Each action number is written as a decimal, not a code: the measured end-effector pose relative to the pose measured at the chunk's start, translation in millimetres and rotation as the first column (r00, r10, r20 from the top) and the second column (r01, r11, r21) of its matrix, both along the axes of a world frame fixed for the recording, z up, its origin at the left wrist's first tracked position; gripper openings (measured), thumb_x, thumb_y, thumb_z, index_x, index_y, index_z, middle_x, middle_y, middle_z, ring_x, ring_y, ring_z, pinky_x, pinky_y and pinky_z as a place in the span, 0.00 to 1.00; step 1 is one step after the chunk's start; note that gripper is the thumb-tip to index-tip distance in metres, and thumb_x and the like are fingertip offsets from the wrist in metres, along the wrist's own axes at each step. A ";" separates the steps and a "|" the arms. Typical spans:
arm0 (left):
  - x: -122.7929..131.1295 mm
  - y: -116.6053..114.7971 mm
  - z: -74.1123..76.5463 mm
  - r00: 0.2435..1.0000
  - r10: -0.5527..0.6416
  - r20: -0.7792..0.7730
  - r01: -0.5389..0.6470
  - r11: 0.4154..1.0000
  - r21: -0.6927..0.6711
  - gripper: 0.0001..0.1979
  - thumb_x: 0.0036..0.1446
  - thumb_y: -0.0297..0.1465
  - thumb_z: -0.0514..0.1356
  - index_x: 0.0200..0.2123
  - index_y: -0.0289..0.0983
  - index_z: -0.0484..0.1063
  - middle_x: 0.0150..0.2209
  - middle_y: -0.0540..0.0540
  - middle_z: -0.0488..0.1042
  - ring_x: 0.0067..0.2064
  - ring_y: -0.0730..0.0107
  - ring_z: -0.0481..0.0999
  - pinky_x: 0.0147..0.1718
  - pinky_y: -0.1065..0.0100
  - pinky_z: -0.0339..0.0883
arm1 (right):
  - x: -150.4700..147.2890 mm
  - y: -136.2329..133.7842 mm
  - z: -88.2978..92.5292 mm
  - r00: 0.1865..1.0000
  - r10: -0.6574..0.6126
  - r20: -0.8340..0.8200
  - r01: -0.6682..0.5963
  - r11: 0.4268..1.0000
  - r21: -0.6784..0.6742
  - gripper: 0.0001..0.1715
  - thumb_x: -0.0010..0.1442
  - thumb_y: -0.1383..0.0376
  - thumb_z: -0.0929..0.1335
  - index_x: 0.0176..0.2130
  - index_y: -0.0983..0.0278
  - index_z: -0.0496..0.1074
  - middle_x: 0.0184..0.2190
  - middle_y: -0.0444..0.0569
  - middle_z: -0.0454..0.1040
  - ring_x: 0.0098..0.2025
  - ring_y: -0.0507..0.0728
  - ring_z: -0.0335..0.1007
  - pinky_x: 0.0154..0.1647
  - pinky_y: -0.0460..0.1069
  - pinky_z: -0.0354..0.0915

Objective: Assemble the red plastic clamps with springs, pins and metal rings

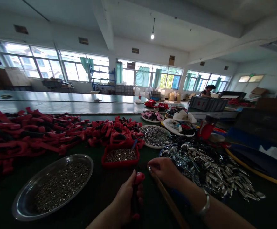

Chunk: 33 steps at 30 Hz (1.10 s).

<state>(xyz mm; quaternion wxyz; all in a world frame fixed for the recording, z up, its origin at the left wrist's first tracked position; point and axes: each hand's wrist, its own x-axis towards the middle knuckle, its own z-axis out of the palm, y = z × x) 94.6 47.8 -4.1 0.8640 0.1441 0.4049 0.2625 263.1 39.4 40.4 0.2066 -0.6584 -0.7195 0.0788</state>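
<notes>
My left hand (126, 197) is wrapped round a red and black plastic handle (139, 178), its red end pointing up past the thumb. Just to the right, my right hand (165, 171) has its fingertips pinched together. A small shiny spot shows at those fingertips, too small to name. Under the right hand a wooden strip or stick (167, 198) runs toward the bottom edge; I cannot tell whether the fingers touch it. A red tray (120, 163) of small metal pins stands in front of both hands. Shiny metal parts (219, 175) lie heaped beside my right forearm.
A steel bowl (21, 203) of small metal pieces sits at left. Red and black handles (33, 133) are piled behind it. White round trays (152, 147) with metal parts stand farther back, and a dark yellow-rimmed tray (255, 168) at right. A person (207, 91) works beyond a grey crate (207, 104).
</notes>
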 end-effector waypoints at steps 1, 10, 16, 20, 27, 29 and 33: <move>0.1 -0.6 0.1 1.000 -0.009 -0.021 0.009 1.000 0.011 0.19 0.53 0.47 0.55 0.24 0.35 0.64 0.16 0.54 0.60 0.14 0.82 0.57 0.12 0.80 0.50 | -15.4 -3.3 -3.4 0.997 0.055 -0.056 -0.055 0.998 0.008 0.14 0.53 0.69 0.64 0.37 0.60 0.76 0.32 0.44 0.78 0.35 0.53 0.73 0.36 0.43 0.62; 3.6 -6.7 -1.6 0.982 0.122 -0.145 -0.103 0.986 0.132 0.22 0.53 0.50 0.52 0.26 0.36 0.65 0.15 0.54 0.62 0.13 0.80 0.58 0.12 0.79 0.49 | -51.0 -16.3 -12.3 0.985 0.063 -0.161 -0.057 0.998 0.040 0.17 0.56 0.73 0.59 0.38 0.68 0.75 0.34 0.55 0.75 0.37 0.58 0.70 0.39 0.48 0.62; 5.3 -9.6 -2.9 0.973 0.162 -0.165 -0.138 0.979 0.148 0.24 0.48 0.55 0.53 0.27 0.37 0.64 0.14 0.56 0.61 0.13 0.80 0.58 0.13 0.78 0.49 | -51.3 -24.0 -28.1 0.939 0.122 -0.321 -0.074 0.985 0.157 0.15 0.57 0.68 0.64 0.45 0.68 0.72 0.37 0.55 0.72 0.40 0.58 0.67 0.42 0.50 0.62; 2.4 -10.6 -1.9 0.992 0.076 -0.096 -0.068 0.994 0.087 0.25 0.46 0.56 0.54 0.26 0.38 0.63 0.14 0.57 0.59 0.12 0.80 0.56 0.11 0.77 0.46 | -46.4 -22.8 -31.1 0.900 0.110 -0.422 -0.043 0.985 0.166 0.13 0.54 0.65 0.68 0.42 0.65 0.74 0.31 0.48 0.71 0.32 0.53 0.67 0.35 0.47 0.63; -0.5 -6.6 -5.6 0.993 0.068 -0.097 -0.039 0.960 0.278 0.25 0.44 0.56 0.55 0.31 0.41 0.61 0.13 0.58 0.59 0.13 0.80 0.56 0.13 0.78 0.46 | -38.1 -16.2 -14.0 0.937 0.177 -0.300 -0.149 0.982 0.114 0.12 0.52 0.61 0.71 0.37 0.63 0.76 0.29 0.45 0.70 0.30 0.52 0.65 0.30 0.45 0.60; -0.9 -6.3 -7.6 0.990 0.074 -0.123 -0.030 0.946 0.323 0.26 0.42 0.57 0.56 0.32 0.42 0.60 0.13 0.59 0.59 0.12 0.80 0.56 0.13 0.78 0.46 | -39.8 -15.8 -14.8 0.947 0.181 -0.264 -0.159 0.982 0.103 0.12 0.54 0.59 0.69 0.37 0.63 0.76 0.28 0.46 0.71 0.30 0.52 0.66 0.30 0.44 0.60; -2.9 -8.5 -7.4 0.990 0.060 -0.127 -0.013 0.939 0.345 0.27 0.39 0.54 0.61 0.34 0.41 0.60 0.13 0.60 0.57 0.13 0.83 0.54 0.13 0.79 0.45 | -45.4 -15.1 -19.8 0.993 0.116 0.002 -0.115 0.991 0.061 0.18 0.57 0.54 0.65 0.34 0.65 0.75 0.31 0.50 0.72 0.35 0.56 0.68 0.34 0.47 0.61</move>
